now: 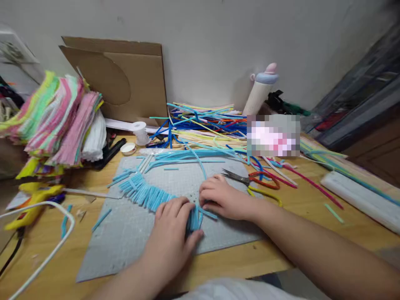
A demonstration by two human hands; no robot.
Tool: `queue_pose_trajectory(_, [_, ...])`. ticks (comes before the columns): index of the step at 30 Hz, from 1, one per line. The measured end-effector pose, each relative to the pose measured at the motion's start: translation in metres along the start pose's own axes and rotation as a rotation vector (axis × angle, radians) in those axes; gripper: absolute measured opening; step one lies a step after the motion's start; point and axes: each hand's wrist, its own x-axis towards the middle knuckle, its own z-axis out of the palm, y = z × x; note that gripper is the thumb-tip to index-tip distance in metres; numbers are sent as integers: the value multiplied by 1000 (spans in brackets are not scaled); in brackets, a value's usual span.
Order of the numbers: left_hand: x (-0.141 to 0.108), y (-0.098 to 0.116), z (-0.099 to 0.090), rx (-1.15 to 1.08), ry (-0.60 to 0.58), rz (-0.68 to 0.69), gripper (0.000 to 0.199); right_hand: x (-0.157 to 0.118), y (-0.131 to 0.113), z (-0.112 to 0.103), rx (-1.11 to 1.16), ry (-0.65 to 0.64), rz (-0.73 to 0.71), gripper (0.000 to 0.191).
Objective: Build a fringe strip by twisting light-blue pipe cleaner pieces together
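A curved row of short light-blue pipe-cleaner pieces [143, 192] lies side by side on a grey cutting mat [125, 237]. My left hand [173, 231] rests on the near end of the row, fingers pressing a small bunch of the blue pieces [194, 217]. My right hand [223, 198] sits just right of it, fingertips pinching at the same end of the row. Scissors with red and yellow handles [250, 180] lie on the mat right beyond my right hand. Long blue pipe cleaners [184, 155] lie along the mat's far edge.
A heap of mixed coloured pipe cleaners [206, 121] lies at the back. Stacked pastel pipe cleaners [59, 121] sit at the left, with a yellow glue gun [34, 200] below. Cardboard [125, 79], a white bottle [261, 89], a thread spool [139, 132] and a white tube [359, 200] surround the mat.
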Motion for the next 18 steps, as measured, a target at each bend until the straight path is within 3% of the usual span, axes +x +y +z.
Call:
queue_pose_trajectory(10, [17, -6, -21, -8, -116, 121, 33, 2, 4, 0, -60, 42, -38, 8])
queue_pose_trajectory(18, [20, -11, -4, -47, -33, 62, 26, 8, 4, 3, -82, 69, -39, 11])
